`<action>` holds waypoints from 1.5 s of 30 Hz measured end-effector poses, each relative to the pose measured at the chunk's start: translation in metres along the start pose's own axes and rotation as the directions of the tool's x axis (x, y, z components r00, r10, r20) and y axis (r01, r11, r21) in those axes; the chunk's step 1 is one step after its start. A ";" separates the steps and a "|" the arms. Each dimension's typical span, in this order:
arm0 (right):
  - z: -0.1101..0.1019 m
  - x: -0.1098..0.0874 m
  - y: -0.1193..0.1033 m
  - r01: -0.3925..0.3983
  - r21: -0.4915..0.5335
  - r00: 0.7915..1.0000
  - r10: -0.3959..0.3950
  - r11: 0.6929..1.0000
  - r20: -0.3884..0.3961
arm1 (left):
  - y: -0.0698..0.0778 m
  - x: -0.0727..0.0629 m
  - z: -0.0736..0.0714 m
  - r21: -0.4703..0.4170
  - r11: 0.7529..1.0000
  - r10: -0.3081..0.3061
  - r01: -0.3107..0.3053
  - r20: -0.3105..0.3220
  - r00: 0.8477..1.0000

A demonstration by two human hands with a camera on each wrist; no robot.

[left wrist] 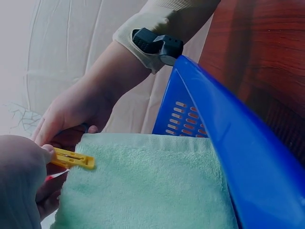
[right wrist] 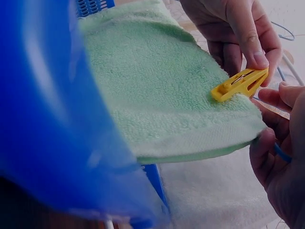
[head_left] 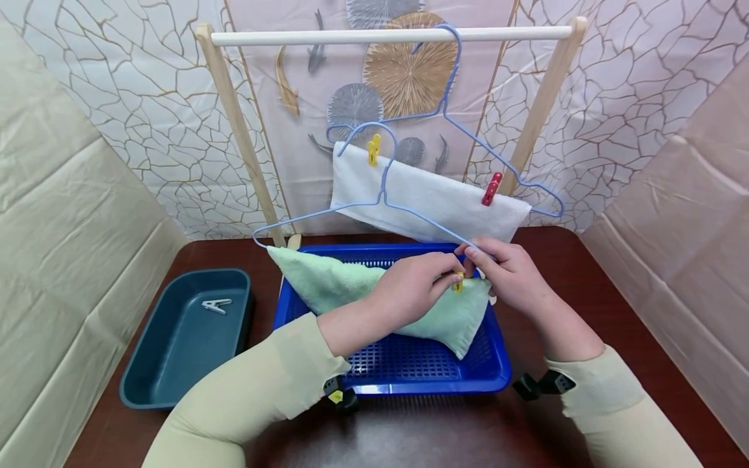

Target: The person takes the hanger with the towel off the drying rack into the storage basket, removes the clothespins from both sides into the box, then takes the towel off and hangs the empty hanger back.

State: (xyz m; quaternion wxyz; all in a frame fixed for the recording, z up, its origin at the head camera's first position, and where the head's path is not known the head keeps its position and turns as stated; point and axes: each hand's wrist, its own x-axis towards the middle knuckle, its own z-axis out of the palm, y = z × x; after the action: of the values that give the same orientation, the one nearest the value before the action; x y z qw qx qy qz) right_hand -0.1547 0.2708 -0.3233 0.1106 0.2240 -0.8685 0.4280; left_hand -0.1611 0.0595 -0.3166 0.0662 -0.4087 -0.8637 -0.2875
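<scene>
A light green towel (head_left: 328,283) hangs along the lower bar of a blue wire hanger (head_left: 383,195), low over the blue basket. My left hand (head_left: 404,289) pinches a yellow clothespin (right wrist: 240,86) between thumb and fingers, its jaws over the towel's upper edge near the right corner. At the hanger's right end, my right hand (head_left: 515,273) grips the blue wire, with fingertips at the towel's corner. In the left wrist view, the clothespin (left wrist: 74,160) lies flat against the green cloth.
Behind, a white towel (head_left: 421,188) hangs slanted from another blue hanger on the rack's white rod (head_left: 351,37), with a yellow and a red clothespin (head_left: 492,188). The blue basket (head_left: 433,388) stands beneath my hands. At left, a teal tray (head_left: 181,351) holds a white clothespin (head_left: 216,305).
</scene>
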 end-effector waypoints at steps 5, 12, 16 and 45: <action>0.000 0.000 -0.001 0.035 -0.001 0.999 -0.035 0.999 -0.015 | 0.000 -0.001 0.001 -0.003 1.000 0.023 -0.023 -0.023 0.999; 0.000 0.000 0.001 0.048 -0.012 0.999 -0.048 0.999 -0.011 | 0.001 -0.005 -0.002 -0.011 0.999 0.046 -0.048 -0.123 0.991; -0.001 0.000 0.002 0.048 -0.010 0.999 -0.048 0.999 -0.016 | 0.003 -0.006 -0.006 -0.015 0.998 0.056 -0.059 -0.143 0.988; -0.003 -0.001 0.005 0.019 0.003 0.999 -0.019 1.000 -0.029 | -0.009 -0.032 -0.021 -0.027 0.999 -0.048 0.048 -0.015 0.999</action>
State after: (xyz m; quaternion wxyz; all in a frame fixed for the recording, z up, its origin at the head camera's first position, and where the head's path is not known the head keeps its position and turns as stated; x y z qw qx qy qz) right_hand -0.1561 0.2757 -0.3253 0.1268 0.2262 -0.8641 0.4314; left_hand -0.1494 0.0220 -0.3148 0.0606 -0.3865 -0.8688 -0.3036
